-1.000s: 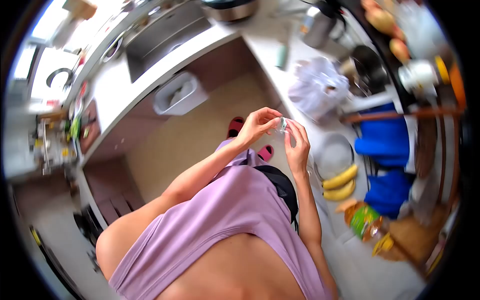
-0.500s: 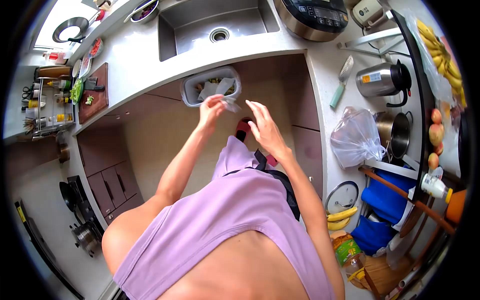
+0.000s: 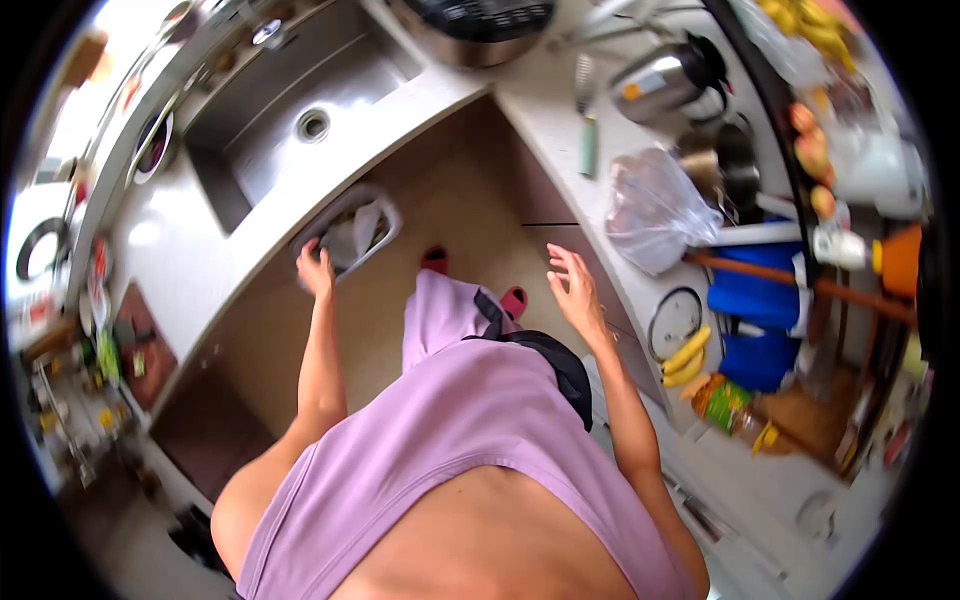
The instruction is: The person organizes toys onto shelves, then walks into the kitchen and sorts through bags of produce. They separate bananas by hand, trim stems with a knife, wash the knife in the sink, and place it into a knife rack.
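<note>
My left hand (image 3: 316,270) is at the near left rim of a translucent plastic bin (image 3: 392,228), its fingers loosely apart with nothing visible in them. I cannot tell whether the fingertips touch the rim. Inside the bin lies a crumpled whitish plastic wrapper (image 3: 353,237), with other scraps partly hidden beneath it. My right hand (image 3: 575,287) hovers over the floor, near the cabinet fronts on the right. Its fingers are spread and hold nothing.
A steel sink (image 3: 290,110) is set in the counter beyond the bin. Along the right counter are a steel jug (image 3: 665,80), a green-handled utensil (image 3: 588,145), a clear plastic bag (image 3: 655,210) and bananas (image 3: 684,357). A cutting board (image 3: 143,345) lies at left.
My hands have moved apart, left hand leftward to the bin, right hand rightward. The clear plastic formerly at my left hand is no longer there. The view has turned to the right.
</note>
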Available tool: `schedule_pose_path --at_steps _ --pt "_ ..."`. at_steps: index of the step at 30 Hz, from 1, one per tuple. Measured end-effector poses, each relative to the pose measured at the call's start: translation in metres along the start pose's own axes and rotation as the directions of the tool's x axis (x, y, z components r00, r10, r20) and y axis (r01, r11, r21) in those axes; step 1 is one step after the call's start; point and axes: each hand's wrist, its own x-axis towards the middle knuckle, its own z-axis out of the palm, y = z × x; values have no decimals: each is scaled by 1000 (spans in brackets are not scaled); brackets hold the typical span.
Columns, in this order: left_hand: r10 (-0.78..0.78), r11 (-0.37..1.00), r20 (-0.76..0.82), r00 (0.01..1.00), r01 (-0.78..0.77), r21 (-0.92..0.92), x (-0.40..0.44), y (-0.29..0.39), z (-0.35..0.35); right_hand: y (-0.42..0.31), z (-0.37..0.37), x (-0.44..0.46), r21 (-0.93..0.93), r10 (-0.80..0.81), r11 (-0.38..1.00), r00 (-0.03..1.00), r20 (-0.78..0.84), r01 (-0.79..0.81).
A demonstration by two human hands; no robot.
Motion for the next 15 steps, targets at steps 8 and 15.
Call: schedule_pose_path --at_steps 8,15 --pt "400 910 326 857 -329 -251 5 162 40 13 -23 -32 191 284 953 909 -304 -234" --pt "778 628 412 474 -567 -533 18 296 80 19 -30 -40 291 351 925 843 -408 -245"
